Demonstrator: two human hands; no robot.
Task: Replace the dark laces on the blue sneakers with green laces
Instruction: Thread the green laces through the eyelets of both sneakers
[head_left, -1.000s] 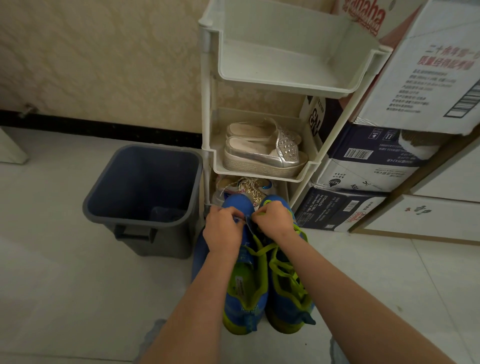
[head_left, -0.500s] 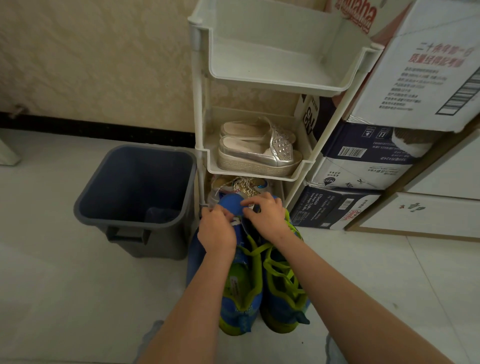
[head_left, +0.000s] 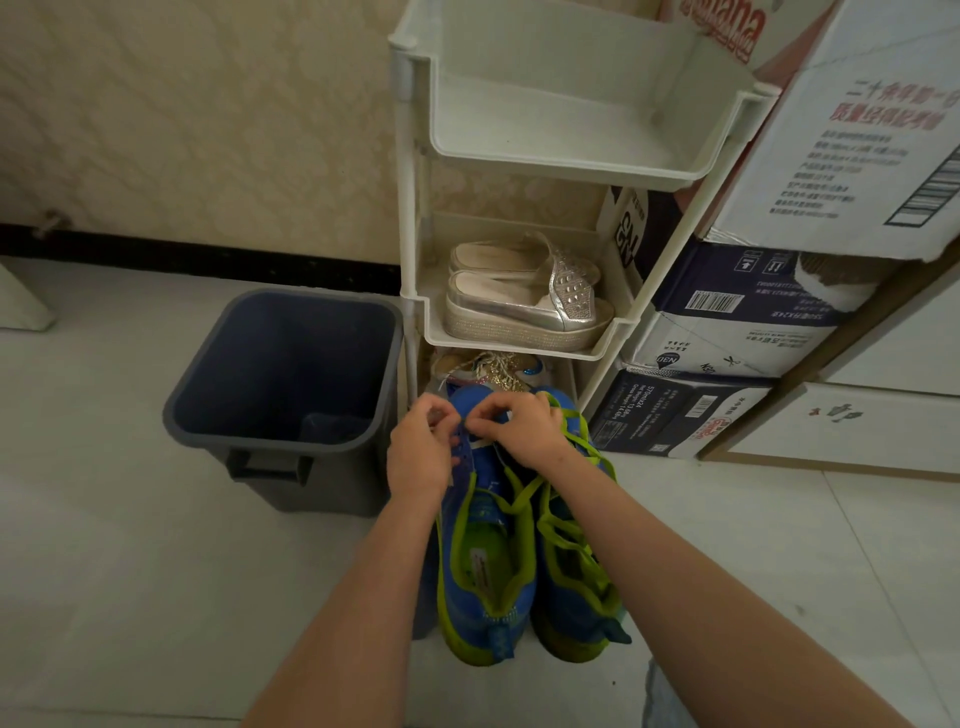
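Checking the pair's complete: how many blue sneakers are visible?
2, side by side on the floor: the left sneaker, its toe end pinched by the left hand and right hand, and the right sneaker beside it.

We note two blue sneakers, left sneaker (head_left: 485, 561) and right sneaker (head_left: 571, 577), on the floor just before the white rack (head_left: 561, 171). Left hand (head_left: 421, 457) pinches the left sneaker's toe-end eyelet edge; right hand (head_left: 524, 431) pinches a green lace (head_left: 519, 499) there. Grey bin (head_left: 197, 374) left of rack, boxes (head_left: 727, 332) right.
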